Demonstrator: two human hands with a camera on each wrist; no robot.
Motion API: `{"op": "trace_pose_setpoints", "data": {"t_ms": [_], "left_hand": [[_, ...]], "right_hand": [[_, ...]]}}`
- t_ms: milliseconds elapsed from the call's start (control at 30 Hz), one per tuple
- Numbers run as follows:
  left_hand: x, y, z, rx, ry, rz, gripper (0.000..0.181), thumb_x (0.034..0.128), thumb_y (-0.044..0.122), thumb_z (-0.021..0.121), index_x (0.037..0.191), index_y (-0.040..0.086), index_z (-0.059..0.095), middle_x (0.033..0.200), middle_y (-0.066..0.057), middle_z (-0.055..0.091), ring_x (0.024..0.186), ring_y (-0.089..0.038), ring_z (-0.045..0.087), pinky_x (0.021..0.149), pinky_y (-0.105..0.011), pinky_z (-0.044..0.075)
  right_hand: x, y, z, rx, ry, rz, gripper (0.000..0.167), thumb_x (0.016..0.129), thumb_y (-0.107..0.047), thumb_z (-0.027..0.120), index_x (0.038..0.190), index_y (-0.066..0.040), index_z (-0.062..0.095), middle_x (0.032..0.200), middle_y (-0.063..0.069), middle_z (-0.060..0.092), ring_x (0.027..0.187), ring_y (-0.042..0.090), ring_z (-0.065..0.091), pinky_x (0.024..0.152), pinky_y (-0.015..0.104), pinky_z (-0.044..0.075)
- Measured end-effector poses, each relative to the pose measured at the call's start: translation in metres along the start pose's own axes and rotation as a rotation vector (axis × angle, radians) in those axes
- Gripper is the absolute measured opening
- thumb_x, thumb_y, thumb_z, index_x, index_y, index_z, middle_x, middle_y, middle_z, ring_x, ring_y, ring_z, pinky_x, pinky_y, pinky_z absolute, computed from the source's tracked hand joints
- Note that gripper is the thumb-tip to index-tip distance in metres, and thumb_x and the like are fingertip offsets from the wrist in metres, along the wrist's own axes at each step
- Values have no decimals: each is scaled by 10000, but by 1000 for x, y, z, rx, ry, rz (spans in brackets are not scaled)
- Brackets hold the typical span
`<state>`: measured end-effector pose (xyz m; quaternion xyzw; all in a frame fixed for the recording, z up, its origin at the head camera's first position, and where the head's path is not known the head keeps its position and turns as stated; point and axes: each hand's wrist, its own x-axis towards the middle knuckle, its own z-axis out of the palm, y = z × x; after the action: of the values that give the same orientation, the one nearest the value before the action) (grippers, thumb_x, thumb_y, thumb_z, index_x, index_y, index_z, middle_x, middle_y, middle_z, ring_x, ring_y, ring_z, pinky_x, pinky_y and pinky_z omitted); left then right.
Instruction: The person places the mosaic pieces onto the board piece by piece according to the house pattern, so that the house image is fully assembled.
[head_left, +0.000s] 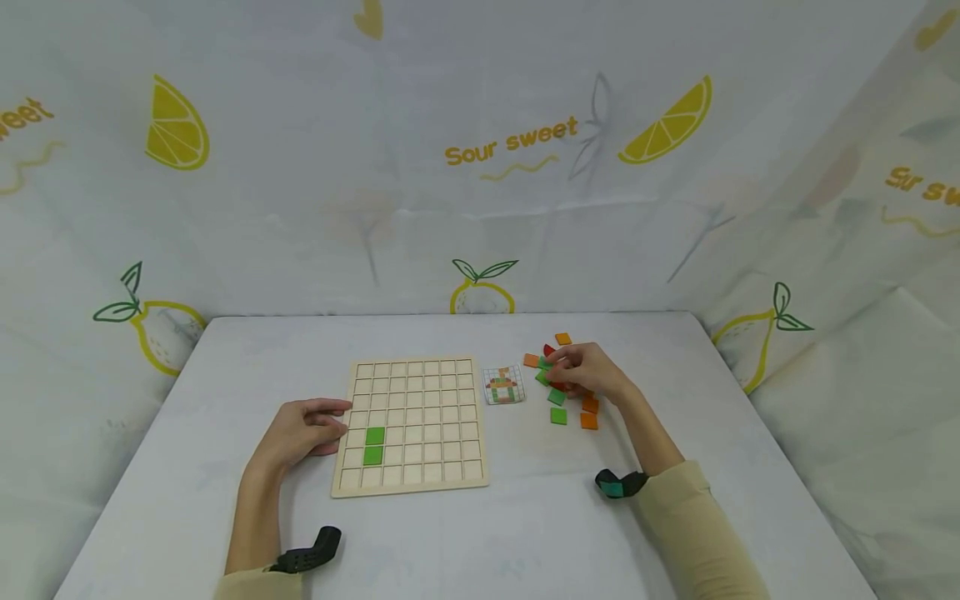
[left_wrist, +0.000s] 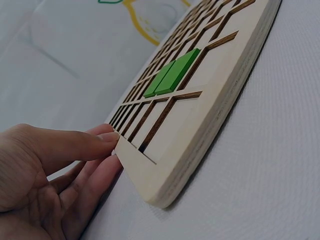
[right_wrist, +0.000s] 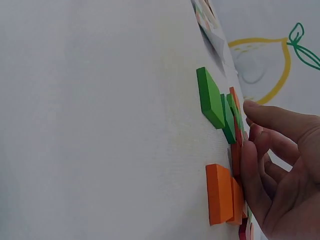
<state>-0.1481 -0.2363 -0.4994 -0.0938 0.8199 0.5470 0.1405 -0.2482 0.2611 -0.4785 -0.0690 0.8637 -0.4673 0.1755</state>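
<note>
My left hand lies at the left edge of a pale wooden grid board; in the left wrist view its fingertips touch the board's rim. Two green squares sit one above the other in the board's lower left cells. Over the loose pieces at the right, my right hand reaches with thumb and fingers apart, hiding some. The right wrist view shows its fingers beside green pieces and orange pieces; whether a piece is between the fingertips is unclear.
A small patterned picture card lies between the board and the loose pieces. Around the right hand are several green, orange and red pieces, one orange square at the back. A lemon-printed white cloth hangs behind the table.
</note>
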Motion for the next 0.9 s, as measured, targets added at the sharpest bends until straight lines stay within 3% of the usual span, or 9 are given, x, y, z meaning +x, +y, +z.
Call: {"op": "trace_pose_setpoints", "data": {"t_ms": [900], "left_hand": [[1, -1, 0, -6, -10, -5, 499, 936, 23, 808, 1415, -21, 675, 991, -40, 762, 884, -104, 722, 736, -259, 668]], "right_hand": [[8, 8, 1, -43, -22, 2, 375, 920, -130, 876, 1247, 1, 748, 828, 3, 583, 587, 131, 511, 546, 180, 482]]}}
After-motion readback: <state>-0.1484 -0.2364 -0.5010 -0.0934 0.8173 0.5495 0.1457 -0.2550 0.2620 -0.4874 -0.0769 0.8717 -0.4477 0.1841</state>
